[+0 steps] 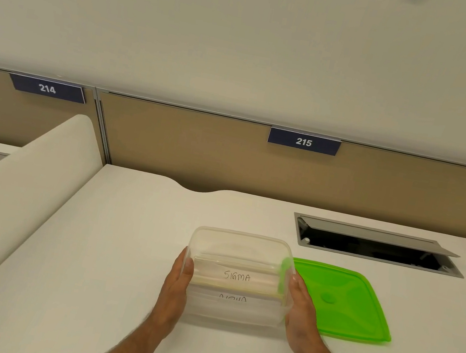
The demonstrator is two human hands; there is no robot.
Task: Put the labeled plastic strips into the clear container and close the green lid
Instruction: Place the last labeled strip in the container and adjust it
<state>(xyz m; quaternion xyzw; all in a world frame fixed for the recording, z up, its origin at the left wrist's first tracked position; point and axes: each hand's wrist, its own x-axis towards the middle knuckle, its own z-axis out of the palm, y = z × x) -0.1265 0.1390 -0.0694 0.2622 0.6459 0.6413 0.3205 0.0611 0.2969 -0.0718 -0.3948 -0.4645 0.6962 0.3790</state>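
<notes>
The clear container point(242, 241) stands on the white desk, lidless. Inside it lie labeled plastic strips point(236, 276); the top one reads "SIGMA", and a second label shows blurred through the near wall. My left hand point(178, 285) presses flat against the container's left side with straight fingers. My right hand point(300, 309) lies flat against its right side the same way. The green lid point(340, 301) rests flat on the desk just right of the container, its left edge touching or slightly behind the container's wall.
An open cable hatch point(375, 245) is set into the white desk point(119, 249) behind the lid. A padded divider point(21, 185) runs along the left. Tan partition panels with signs "214" point(47, 88) and "215" point(304, 142) close off the back.
</notes>
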